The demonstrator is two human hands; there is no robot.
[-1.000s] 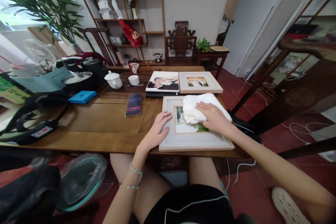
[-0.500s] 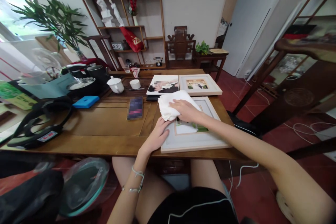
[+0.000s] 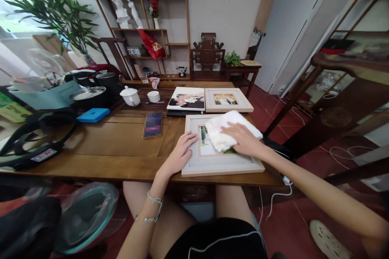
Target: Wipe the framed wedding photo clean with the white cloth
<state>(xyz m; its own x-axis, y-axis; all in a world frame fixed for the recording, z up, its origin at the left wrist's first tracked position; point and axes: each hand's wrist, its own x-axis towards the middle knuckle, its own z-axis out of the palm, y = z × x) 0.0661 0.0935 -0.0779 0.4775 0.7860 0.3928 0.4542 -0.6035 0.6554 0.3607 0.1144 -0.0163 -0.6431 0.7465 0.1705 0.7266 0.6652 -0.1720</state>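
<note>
A light wooden picture frame (image 3: 194,170) lies flat at the table's near edge, its wide pale mat around a small photo that is partly covered. My right hand (image 3: 241,137) presses a folded white cloth (image 3: 223,125) onto the frame's glass, right of the middle. The cloth hides the upper right of the frame and much of the photo. On the frame's left border rests my left hand (image 3: 181,151), its fingers stretched out flat and apart from the cloth.
Behind the frame lie a second framed photo (image 3: 229,107) and a photo print (image 3: 187,99). A blurred dark booklet (image 3: 152,124), a blue box (image 3: 93,115), a white teapot (image 3: 130,96) and a black headset (image 3: 36,141) occupy the table's left. A lined bin (image 3: 88,214) stands below.
My right hand has moved the cloth right and slightly toward me, from the frame's upper left corner. More of the photo's left side shows. My left hand stays at the left border.
</note>
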